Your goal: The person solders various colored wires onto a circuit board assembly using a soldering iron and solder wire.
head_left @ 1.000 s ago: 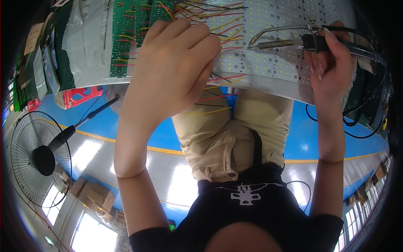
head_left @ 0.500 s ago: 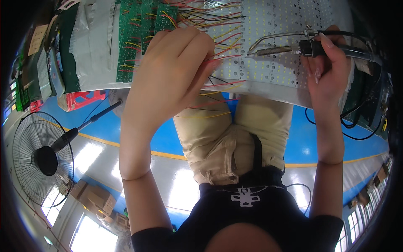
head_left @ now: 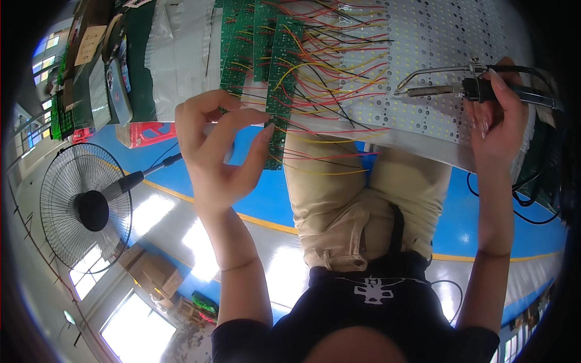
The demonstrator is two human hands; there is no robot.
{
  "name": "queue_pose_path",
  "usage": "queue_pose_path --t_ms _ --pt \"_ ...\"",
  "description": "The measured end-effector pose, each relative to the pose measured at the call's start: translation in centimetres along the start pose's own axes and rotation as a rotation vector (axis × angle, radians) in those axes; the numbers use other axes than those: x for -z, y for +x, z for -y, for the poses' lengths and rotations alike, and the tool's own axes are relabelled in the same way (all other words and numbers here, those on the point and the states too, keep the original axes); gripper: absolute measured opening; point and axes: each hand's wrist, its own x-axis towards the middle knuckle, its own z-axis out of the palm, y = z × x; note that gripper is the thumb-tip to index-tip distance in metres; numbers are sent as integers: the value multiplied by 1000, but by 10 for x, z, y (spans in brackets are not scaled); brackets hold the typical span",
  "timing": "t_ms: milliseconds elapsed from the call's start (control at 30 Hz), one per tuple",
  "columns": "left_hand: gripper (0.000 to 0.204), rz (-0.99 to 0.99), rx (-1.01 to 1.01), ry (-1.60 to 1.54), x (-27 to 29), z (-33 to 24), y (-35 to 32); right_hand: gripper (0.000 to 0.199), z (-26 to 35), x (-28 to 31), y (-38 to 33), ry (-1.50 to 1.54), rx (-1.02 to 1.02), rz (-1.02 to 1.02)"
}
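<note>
My left hand is at the near edge of the table, thumb and index finger at the left edge of a long green circuit board strip. They appear to pinch that edge; the contact is partly hidden. The strip's near end juts past the table edge. Red, yellow and black wires run rightward from the strip. My right hand grips a soldering iron with a bent metal tube clamped above it. Its tip points left, over white panels dotted with small yellow lights.
More green boards lie left of the strip, beside a pale sheet. Black cables hang at the table's right. A standing fan, a red crate and cardboard boxes are at the left.
My left hand has turned and opened its grip outward, moving from over the wires to the strip's left edge. The view has shifted left. The soldering iron stays in my right hand.
</note>
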Motion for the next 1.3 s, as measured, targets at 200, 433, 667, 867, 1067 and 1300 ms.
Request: queue_pose_path --t_ms 200,433,667,867,1067,1300 --pt "27 126 83 -40 4 -10 -2 16 -2 -2 0 -14 6 -8" --pt "25 143 41 3 1 -7 0 16 0 -2 1 5 -6 -10" --pt "21 220 -17 20 -1 -9 5 16 1 -7 0 2 -13 -23" --pt "21 281 -2 -127 -9 -14 6 16 2 -9 -1 0 -4 -23" --pt "21 363 -79 -166 -11 -22 14 15 1 -7 -1 -42 10 19" --pt "17 319 -100 -163 -10 -20 16 14 0 -7 0 23 33 10"
